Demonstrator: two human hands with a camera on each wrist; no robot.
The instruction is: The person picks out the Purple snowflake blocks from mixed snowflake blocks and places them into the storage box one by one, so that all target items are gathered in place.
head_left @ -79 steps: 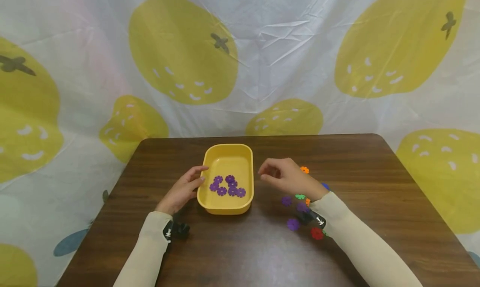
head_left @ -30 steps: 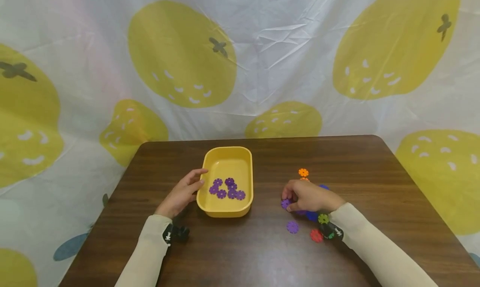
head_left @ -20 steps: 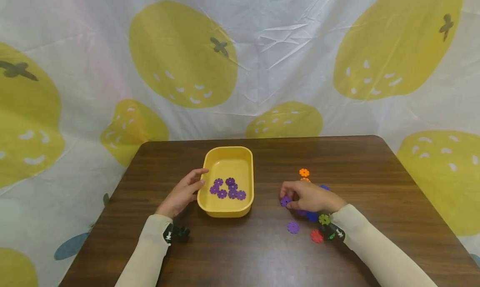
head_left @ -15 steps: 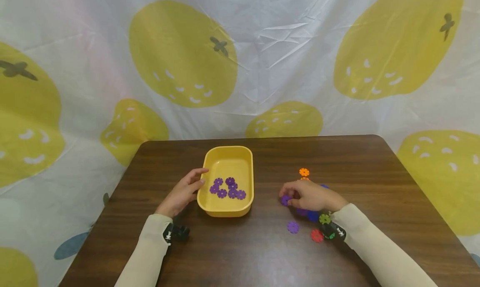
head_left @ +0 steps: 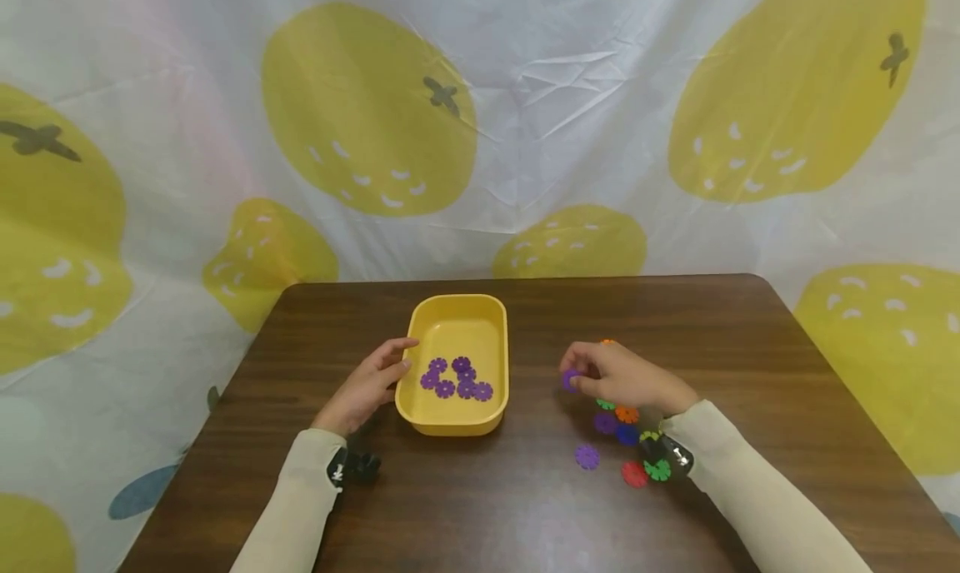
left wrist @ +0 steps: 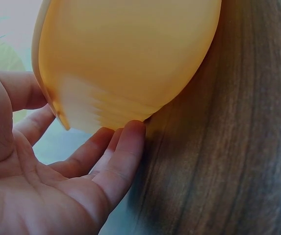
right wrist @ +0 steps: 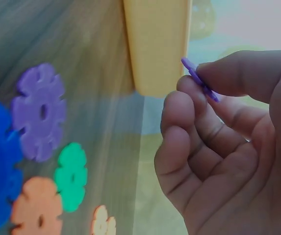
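Note:
In the head view, my left hand holds the left rim of a yellow plastic bin. The left wrist view shows thumb and one finger over the rim, with other fingertips against the outer wall. Several purple snowflake discs lie inside the bin. Right of it, my right hand pinches one purple snowflake disc between thumb and finger, raised off the table. Below that hand lie two more purple discs, a blue disc, a red disc and a green disc.
Orange discs and a small green disc lie among the loose pieces, partly under the right hand and wrist. A brown wooden table carries everything. Behind it hangs a white curtain printed with yellow fruit.
My right hand moved from beside the bin down to the loose discs, took a purple one and has now lifted it slightly. The left hand stays at the bin.

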